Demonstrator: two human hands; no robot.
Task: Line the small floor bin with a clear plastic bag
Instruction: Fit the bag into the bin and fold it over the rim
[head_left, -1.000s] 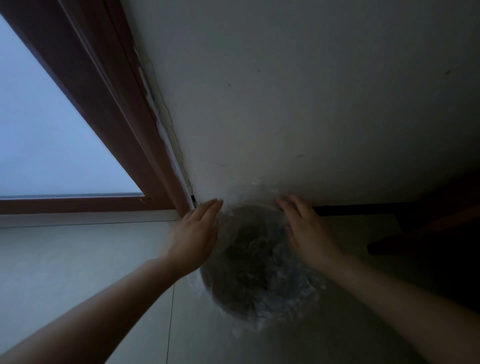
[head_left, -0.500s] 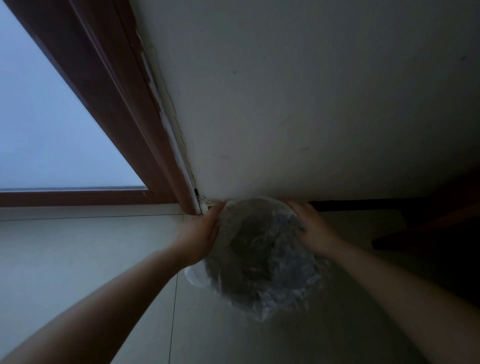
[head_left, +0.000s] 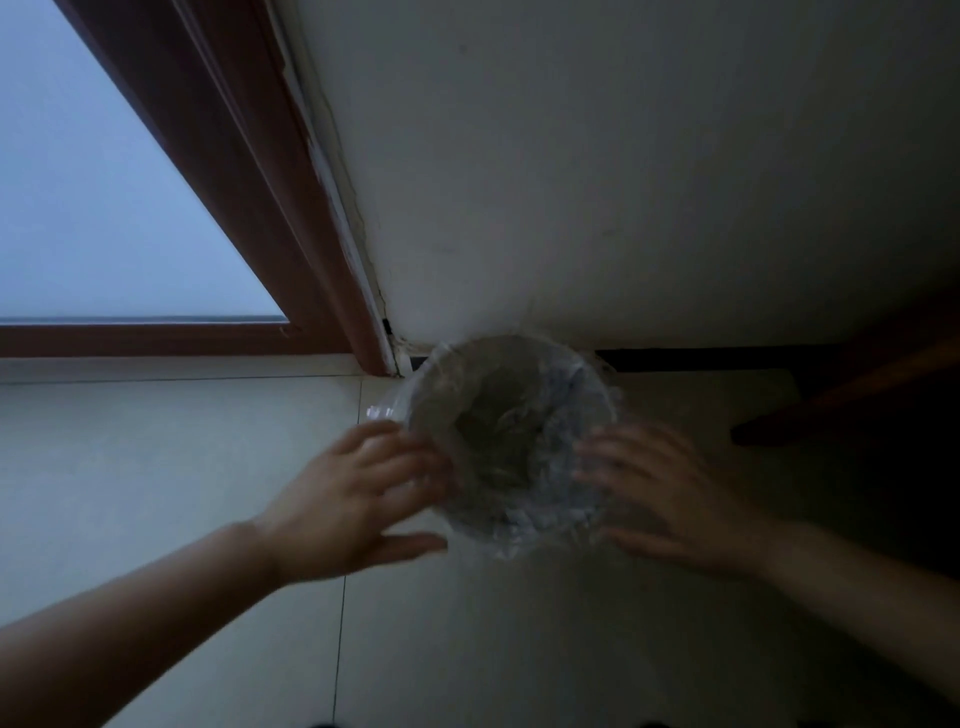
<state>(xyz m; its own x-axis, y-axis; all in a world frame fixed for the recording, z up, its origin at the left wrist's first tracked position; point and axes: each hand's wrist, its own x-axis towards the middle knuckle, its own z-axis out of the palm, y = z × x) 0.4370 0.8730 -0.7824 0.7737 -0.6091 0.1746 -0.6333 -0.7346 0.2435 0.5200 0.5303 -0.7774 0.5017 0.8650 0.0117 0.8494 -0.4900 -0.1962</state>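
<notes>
A small round floor bin (head_left: 511, 538) stands on the tiled floor against the wall. A crinkled clear plastic bag (head_left: 519, 415) sits inside it and is folded over the rim. My left hand (head_left: 358, 499) is at the bin's left side, fingers spread, with fingertips on the plastic at the rim. At the bin's right side my right hand (head_left: 670, 493) is likewise spread, its fingertips against the plastic. Both hands are motion-blurred. A loose flap of the bag (head_left: 382, 410) sticks out at the upper left.
A white wall (head_left: 623, 182) rises right behind the bin. A brown wooden door or window frame (head_left: 249, 182) with a bright pane runs along the left. Dark wooden furniture (head_left: 857, 379) stands at the right. Pale floor tiles (head_left: 156, 467) lie around the bin.
Both hands have slid from the far rim of the bin back along its sides to the near part and spread open. The bag now lies over the rim.
</notes>
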